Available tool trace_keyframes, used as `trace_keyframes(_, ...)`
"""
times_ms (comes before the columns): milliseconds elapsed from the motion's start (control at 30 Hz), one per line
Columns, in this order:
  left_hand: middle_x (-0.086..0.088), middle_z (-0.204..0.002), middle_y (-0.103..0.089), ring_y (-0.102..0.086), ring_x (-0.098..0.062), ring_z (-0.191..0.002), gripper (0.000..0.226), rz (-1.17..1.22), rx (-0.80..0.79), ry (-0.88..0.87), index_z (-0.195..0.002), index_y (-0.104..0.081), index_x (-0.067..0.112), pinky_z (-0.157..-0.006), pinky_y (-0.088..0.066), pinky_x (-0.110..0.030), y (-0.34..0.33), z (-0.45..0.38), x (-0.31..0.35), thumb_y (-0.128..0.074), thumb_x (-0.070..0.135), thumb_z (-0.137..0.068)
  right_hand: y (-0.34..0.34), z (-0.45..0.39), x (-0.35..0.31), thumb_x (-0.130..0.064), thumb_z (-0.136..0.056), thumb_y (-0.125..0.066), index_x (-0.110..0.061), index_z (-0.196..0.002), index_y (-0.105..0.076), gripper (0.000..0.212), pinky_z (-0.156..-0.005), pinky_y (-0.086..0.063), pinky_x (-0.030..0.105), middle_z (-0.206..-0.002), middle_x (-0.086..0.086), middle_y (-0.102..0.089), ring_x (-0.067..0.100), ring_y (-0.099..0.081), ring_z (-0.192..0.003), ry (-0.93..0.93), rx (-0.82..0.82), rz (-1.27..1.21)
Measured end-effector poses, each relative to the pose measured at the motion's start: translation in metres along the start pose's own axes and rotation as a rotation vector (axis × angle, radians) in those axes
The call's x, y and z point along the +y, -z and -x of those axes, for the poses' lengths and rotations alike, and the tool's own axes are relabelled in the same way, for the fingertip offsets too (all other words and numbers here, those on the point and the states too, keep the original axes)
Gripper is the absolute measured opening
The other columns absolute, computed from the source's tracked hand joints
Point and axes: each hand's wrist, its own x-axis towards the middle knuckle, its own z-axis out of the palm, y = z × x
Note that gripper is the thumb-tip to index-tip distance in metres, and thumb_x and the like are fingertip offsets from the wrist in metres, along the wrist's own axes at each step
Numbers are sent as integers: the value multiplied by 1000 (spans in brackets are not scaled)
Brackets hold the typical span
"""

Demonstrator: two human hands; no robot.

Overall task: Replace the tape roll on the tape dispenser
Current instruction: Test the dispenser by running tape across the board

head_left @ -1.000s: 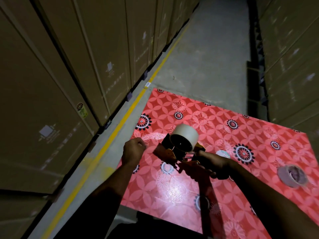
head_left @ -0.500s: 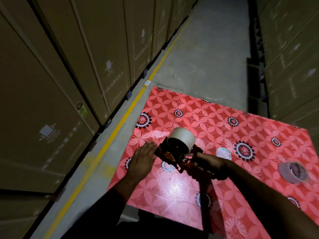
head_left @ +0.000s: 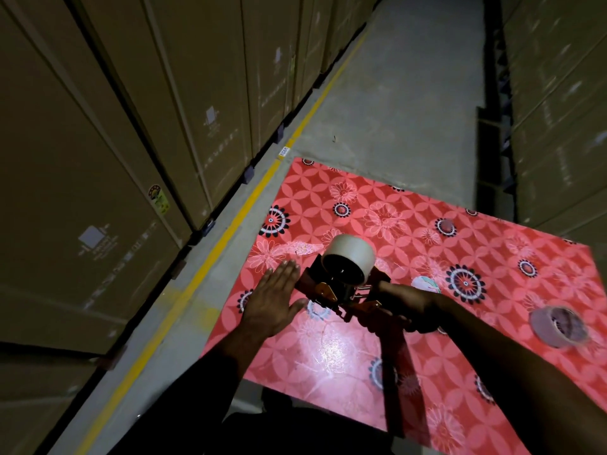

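Right hand [head_left: 405, 308] is closed around the handle of the tape dispenser [head_left: 341, 292], holding it above the red flowered bench [head_left: 328, 349]. A white tape roll [head_left: 351, 254] sits on the dispenser's hub, its dark core facing the camera and toward the left. The dispenser's dark and orange frame shows below the roll, and a small yellowish tab juts out at its lower left side.

Left hand [head_left: 274, 302] is open and flat, fingers together and pointing away from the person, just to the left of the dispenser. Its thumb reaches toward the dispenser's lower frame; whether it touches cannot be told. The hand grips nothing.

A second tape roll [head_left: 558, 326], greyish and with a pale patterned core, lies on the bench well to the right of the dispenser, past the right forearm. A small round pale disc [head_left: 425, 284] lies on the bench just right of the dispenser, partly hidden by the right hand.

Beyond the bench's far edge runs a concrete floor [head_left: 410, 110] with a yellow line [head_left: 230, 231] passing to the left of the dispenser. Tall stacks of brown cartons [head_left: 115, 142] rise to the left of that line, and more cartons stand along the far right.
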Motion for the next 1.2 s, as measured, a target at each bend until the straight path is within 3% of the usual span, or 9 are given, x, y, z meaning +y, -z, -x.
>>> trace_keyframes(100, -2, -172, -1, 4, -18, -159, 80, -17, -4, 6, -164, -4, 17, -129, 4, -37, 1, 0, 0, -23, 65, -103, 11, 4, 2, -77, -76, -65, -19, -76, -74, 58, -37, -33, 21, -56, -3, -62, 8, -50, -39, 20, 46, 36)
trace_keyframes(200, -4, -171, 4, 5, -21, -159, 79, -34, -20, 32, -164, -3, 14, -127, 10, -37, 3, 0, 8, -18, 63, -103, 16, 7, 11, -71, -78, -69, -18, -105, -79, 61, -57, -52, 23, -97, 4, -77, 14, -73, -79, 45, 38, -2)
trace_keyframes(300, -5, -171, 1, 4, -21, -159, 76, -8, -13, -24, -161, -25, 11, -129, 3, -42, -2, -1, 29, -21, 62, -104, 17, 4, 14, -76, -78, -64, -14, -112, -76, 72, -50, -35, 28, -107, 16, -75, 27, -67, -80, -1, 82, 84)
trace_keyframes(367, -2, -171, -6, -2, -18, -159, 74, 16, 24, -30, -160, -32, 13, -129, -3, -42, -7, 1, 40, -26, 61, -104, 17, 6, 14, -78, -81, -58, -12, -109, -76, 74, -48, -18, 29, -98, 20, -74, 30, -58, -68, -27, 85, 141)
trace_keyframes(500, -5, -169, -19, -16, -22, -158, 76, 23, 80, -14, -161, -25, 12, -129, -12, -45, -8, 3, 41, -29, 60, -102, 29, 32, 23, -84, -65, -68, -28, -71, -74, 57, -35, -30, 19, -55, -8, -60, 6, -51, -38, 4, 92, 111)
trace_keyframes(700, -10, -170, -10, -7, -24, -159, 83, 107, 24, 57, -162, -15, 7, -128, 0, -39, -15, -5, 80, -29, 60, -101, 35, 48, 38, -81, -75, -60, -27, -64, -73, 56, -37, -33, 18, -54, -8, -62, 5, -49, -37, 4, 29, 88)
trace_keyframes(867, -14, -166, -24, -26, -30, -155, 80, 31, 97, 18, -158, -29, 4, -126, -22, -49, -13, 0, 73, -32, 58, -100, 58, 69, 58, -77, -64, -72, -25, -67, -62, 54, -44, -15, 29, -54, -2, -42, 15, -25, -40, -59, 194, 127)
trace_keyframes(1000, -3, -168, 9, 5, -22, -159, 84, 19, -36, -82, -163, -3, 12, -127, 9, -36, -26, -7, 120, -20, 66, -101, 67, 85, 66, -82, -72, -63, -26, -62, -50, 58, -43, -14, 26, -52, -4, -30, 16, -14, -42, -130, 262, 101)
trace_keyframes(1200, -4, -171, -6, -3, -21, -159, 83, 7, 11, -40, -163, -14, 12, -129, -2, -38, -30, -3, 133, -30, 65, -101, 70, 101, 76, -85, -73, -60, -24, -55, -49, 64, -42, -17, 23, -51, -3, -30, 15, -17, -40, -108, 262, 126)
